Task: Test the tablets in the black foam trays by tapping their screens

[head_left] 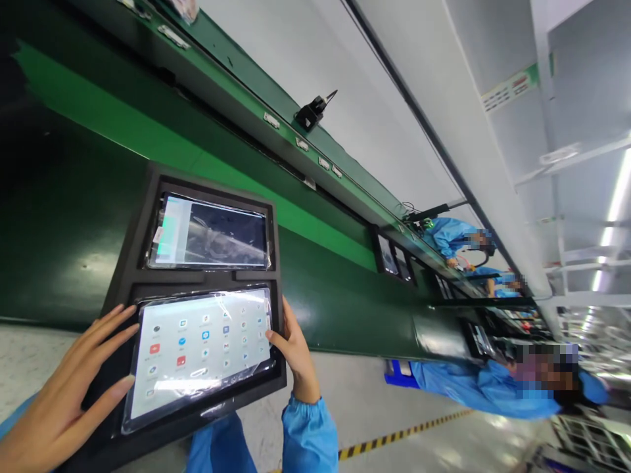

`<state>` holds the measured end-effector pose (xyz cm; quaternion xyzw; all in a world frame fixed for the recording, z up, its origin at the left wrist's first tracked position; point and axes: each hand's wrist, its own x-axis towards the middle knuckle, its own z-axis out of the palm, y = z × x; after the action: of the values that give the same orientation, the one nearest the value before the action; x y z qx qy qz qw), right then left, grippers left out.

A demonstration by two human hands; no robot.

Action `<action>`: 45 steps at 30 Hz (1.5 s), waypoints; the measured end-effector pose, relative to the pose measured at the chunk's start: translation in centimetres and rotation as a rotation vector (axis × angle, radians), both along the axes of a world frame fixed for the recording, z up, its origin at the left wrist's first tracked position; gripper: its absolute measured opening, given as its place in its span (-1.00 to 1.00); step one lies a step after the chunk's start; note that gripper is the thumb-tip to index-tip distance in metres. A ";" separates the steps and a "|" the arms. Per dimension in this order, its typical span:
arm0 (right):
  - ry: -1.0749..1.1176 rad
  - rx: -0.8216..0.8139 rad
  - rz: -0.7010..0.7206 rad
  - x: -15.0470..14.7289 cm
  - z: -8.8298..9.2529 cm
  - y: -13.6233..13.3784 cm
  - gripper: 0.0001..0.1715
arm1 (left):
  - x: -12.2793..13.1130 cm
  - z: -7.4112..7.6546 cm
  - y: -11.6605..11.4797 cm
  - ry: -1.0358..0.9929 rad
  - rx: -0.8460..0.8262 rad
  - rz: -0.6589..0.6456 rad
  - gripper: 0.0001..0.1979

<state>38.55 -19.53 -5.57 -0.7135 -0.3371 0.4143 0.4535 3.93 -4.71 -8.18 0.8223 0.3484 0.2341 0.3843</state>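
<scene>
A lit tablet (204, 351) showing rows of app icons sits in the lower slot of a black foam tray (170, 287). Clear film on its screen reflects light. The upper slot holds a second tablet (217, 233), its screen partly white and green, partly dark. My left hand (73, 391) lies along the left side of the lower tablet, fingers stretched and apart, fingertips at its edge. At the right side, my right hand (293, 348) has its thumb on that tablet's edge and its fingers round the tray's side, partly hidden.
The tray rests on a green bench (340, 309), overhanging its near edge. A black adapter (311, 113) stands on the ledge behind. Farther along are another tray of tablets (394, 257) and several people in blue clothing. Yellow-black tape (404, 433) marks the floor.
</scene>
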 end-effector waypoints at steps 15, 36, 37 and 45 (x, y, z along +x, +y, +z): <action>-0.805 0.060 0.475 -6.9 3.4 1.9 -0.46 | 0.4 0.9 0.6 -0.027 0.210 -0.107 -0.42; -0.636 -0.042 -0.082 -7.3 0.9 -1.1 -0.26 | 3.0 1.9 8.4 0.147 0.346 0.007 -0.58; -0.703 -0.024 -0.030 -8.2 1.5 -0.5 -0.27 | 4.0 2.3 9.3 0.190 0.430 -0.038 -0.59; -0.814 -0.002 0.307 -14.1 3.3 1.2 -0.32 | 7.4 1.8 12.1 0.300 0.560 -0.095 -0.50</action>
<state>24.47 -18.36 -2.23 -0.7605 -0.5904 0.1623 0.2162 11.32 7.41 -6.35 0.9367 0.2846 0.1788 0.0979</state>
